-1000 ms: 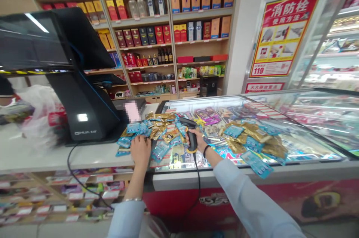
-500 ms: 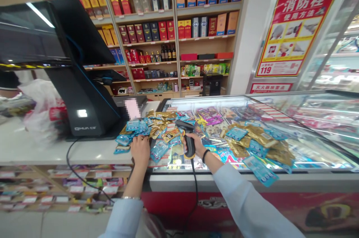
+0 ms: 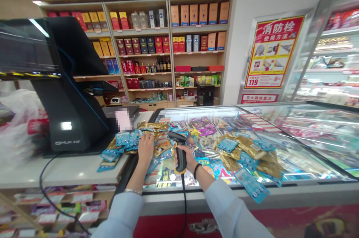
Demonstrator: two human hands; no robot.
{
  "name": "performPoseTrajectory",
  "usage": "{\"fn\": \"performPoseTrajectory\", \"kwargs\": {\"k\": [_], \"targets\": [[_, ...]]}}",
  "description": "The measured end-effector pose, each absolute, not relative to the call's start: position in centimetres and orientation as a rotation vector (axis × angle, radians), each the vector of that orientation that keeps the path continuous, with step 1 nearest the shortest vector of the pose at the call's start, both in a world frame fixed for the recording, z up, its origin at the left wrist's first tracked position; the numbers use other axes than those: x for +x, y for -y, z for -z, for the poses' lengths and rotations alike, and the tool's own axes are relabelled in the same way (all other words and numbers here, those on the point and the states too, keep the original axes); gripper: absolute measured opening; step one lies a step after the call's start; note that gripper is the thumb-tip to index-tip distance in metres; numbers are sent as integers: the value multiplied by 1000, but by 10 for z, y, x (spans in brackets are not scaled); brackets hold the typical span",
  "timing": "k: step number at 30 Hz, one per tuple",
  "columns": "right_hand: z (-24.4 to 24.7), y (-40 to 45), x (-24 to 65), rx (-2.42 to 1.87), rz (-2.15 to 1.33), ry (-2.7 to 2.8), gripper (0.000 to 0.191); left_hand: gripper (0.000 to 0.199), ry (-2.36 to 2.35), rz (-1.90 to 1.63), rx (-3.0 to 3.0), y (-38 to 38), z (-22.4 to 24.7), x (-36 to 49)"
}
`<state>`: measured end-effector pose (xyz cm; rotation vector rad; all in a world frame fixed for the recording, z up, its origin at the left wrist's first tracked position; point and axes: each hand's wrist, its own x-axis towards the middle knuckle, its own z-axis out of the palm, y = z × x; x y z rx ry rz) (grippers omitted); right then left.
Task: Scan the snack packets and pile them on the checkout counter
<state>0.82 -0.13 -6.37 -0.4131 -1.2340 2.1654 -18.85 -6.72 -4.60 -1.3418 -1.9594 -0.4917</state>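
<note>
My left hand [image 3: 146, 149] lies open, palm down, on a heap of blue and gold foil snack sachets [image 3: 131, 141] that spills from the white counter [image 3: 75, 170] onto the glass-topped chest freezer [image 3: 308, 193]. My right hand [image 3: 187, 158] grips a black, yellow-trimmed corded barcode scanner [image 3: 181, 155] just above the glass. A second heap of gold and blue sachets [image 3: 246, 152] lies on the glass to my right.
</note>
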Motion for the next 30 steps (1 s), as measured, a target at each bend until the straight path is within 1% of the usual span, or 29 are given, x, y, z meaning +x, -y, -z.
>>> {"fn": "performPoseTrajectory", "kwargs": {"k": [2,6,11,13,17,19,23,28,30], "targets": [[64,1,8,-410,-2162,1233,32,27,1980,514,-1384,65,53,-191],[66,-1,7,-389,-2172,1227,33,41,2054,572,-1406,66,66,-194],[67,-4,6,-391,-2177,1170,30,50,2185,593,-1354,62,77,-200],[67,-5,6,-403,-2184,1162,29,48,2222,614,-1371,61,78,-200],[68,-5,5,-422,-2188,1153,30,34,2279,689,-1411,59,79,-199],[69,-6,5,-402,-2179,1154,30,36,2288,708,-1376,58,82,-200],[67,-6,5,-380,-2152,1136,29,47,2319,694,-1253,57,88,-205],[58,-3,9,-400,-2170,1093,27,48,2465,725,-1241,59,78,-208],[56,-2,10,-389,-2163,1080,26,43,2448,811,-1306,60,71,-205]]}}
